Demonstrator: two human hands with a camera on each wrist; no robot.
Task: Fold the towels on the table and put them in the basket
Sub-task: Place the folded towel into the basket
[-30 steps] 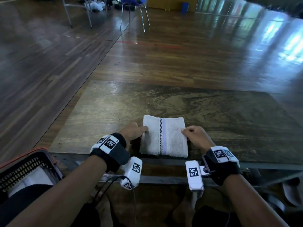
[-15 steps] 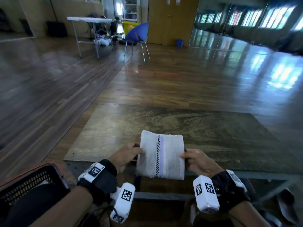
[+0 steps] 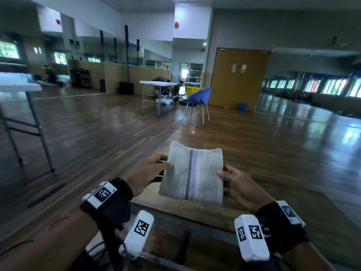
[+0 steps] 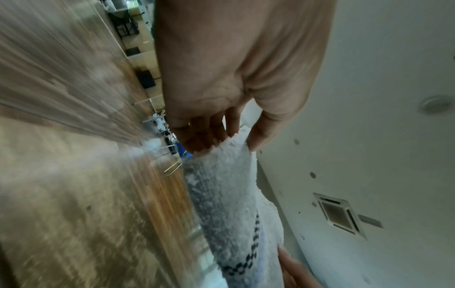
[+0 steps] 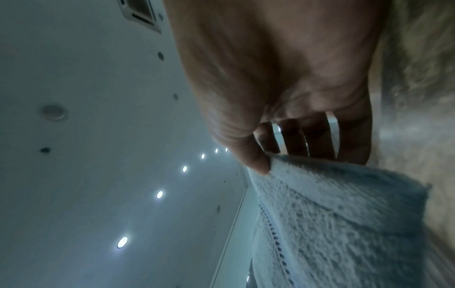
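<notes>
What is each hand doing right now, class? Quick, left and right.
Left hand: closed, gripping the towel by its left edge.
Right hand: closed, gripping the towel's right edge.

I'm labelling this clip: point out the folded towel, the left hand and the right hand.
folded towel [image 3: 203,173], head view, on its purple stripe.
left hand [image 3: 145,174], head view, on the back of the hand.
right hand [image 3: 241,185], head view, on the back of the hand.

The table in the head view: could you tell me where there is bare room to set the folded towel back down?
The table shows a bare strip along its near edge, below the folded towel. The rest is hidden behind the towel, the left hand and the right hand, which hold its sides.
</notes>
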